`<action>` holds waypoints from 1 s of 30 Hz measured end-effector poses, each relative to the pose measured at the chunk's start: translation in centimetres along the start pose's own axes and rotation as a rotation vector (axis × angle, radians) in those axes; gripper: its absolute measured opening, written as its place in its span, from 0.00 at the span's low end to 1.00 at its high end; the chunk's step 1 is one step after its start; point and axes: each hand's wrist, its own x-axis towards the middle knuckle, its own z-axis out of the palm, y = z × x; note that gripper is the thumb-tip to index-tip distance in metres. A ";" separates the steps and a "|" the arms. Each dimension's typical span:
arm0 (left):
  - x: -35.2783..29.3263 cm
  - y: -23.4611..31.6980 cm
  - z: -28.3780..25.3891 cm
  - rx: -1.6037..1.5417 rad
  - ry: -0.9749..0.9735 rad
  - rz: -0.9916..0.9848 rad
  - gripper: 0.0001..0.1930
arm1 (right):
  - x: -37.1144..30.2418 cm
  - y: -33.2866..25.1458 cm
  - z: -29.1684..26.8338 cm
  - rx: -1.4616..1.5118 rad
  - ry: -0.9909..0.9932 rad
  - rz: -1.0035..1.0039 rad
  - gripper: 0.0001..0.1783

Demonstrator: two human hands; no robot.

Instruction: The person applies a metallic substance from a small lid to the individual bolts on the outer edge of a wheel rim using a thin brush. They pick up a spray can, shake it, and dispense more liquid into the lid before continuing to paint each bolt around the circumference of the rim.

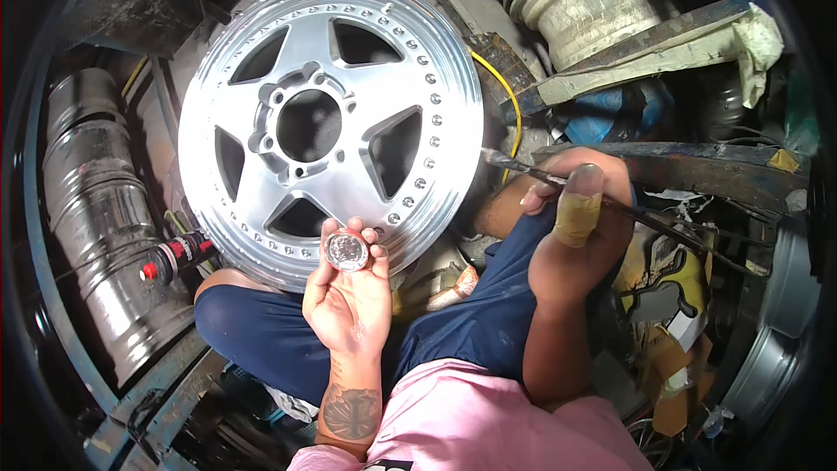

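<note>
A polished silver five-spoke wheel rim (357,96) faces up before me, small bolts ringing its lip. My left hand (350,305), palm up, has its fingers curled round a small red-rimmed cap (347,251) with a shiny silver substance inside. That cap is held just over the rim's near edge. To the right, my right hand (580,227) grips a thin paintbrush (540,174) like a pen; a yellow wrap (577,218) covers part of the thumb. The brush tip points left toward the rim's right edge; whether it touches, I cannot tell.
A dark can with a red nozzle (179,255) lies left of the rim. Stacked metal wheel barrels (96,183) line the left side. A dusty wheel barrel (584,9) sits at the back right. A yellow cable (513,105) runs behind the rim. Yellow-black gloves (680,283) lie at right.
</note>
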 end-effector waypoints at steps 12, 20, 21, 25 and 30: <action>-3.3 2.7 -0.7 0.057 -0.070 0.132 0.21 | 1.8 -1.6 -1.1 0.278 -0.115 0.092 0.13; -2.9 4.0 3.8 0.142 -0.081 -0.002 0.22 | 2.3 -1.5 -0.4 0.200 -0.303 0.215 0.10; -2.5 4.0 4.6 0.171 -0.105 -0.030 0.22 | 2.4 -1.7 -0.1 0.175 -0.340 0.198 0.10; 1.2 4.4 7.0 0.318 -0.184 -0.189 0.21 | 4.0 -4.2 1.6 0.137 -0.415 0.081 0.10; 6.0 4.0 6.9 0.287 -0.277 -0.267 0.21 | 6.7 -4.6 4.8 0.179 -0.466 0.041 0.13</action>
